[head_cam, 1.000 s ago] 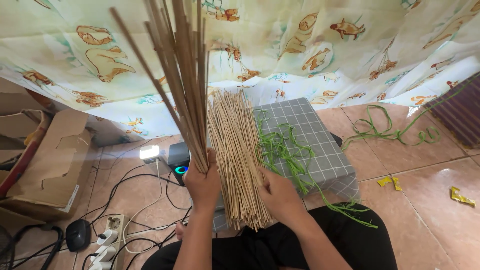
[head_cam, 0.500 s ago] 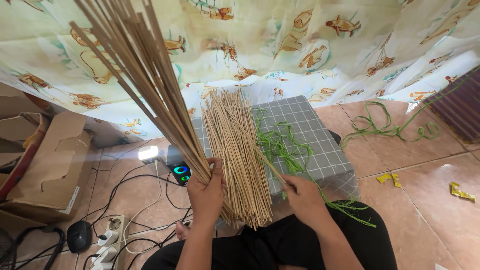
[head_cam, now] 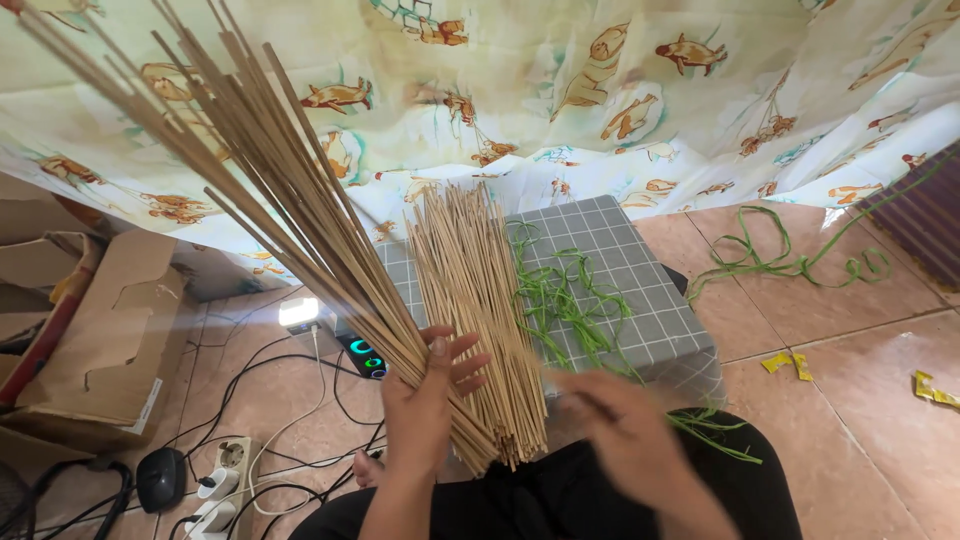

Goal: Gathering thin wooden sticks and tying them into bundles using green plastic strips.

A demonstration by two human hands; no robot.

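On the grey gridded tabletop [head_cam: 620, 290] at twelve o'clock lies a loose pile of sticks [head_cam: 475, 310] — the left hand [head_cam: 425, 400] clenches a fanned bundle of sticks [head_cam: 250, 190] slanting toward ten o'clock, while the right hand [head_cam: 625, 435], blurred at five o'clock, shows an empty, released grip — gathering, it seems.

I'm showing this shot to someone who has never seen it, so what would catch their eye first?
Probably the fan of thin sticks that the left hand grips, slanting up toward the top left corner. Next to it, a second pile of sticks lies on the grey gridded box with green strips beside it. The right hand is blurred, low in the centre.
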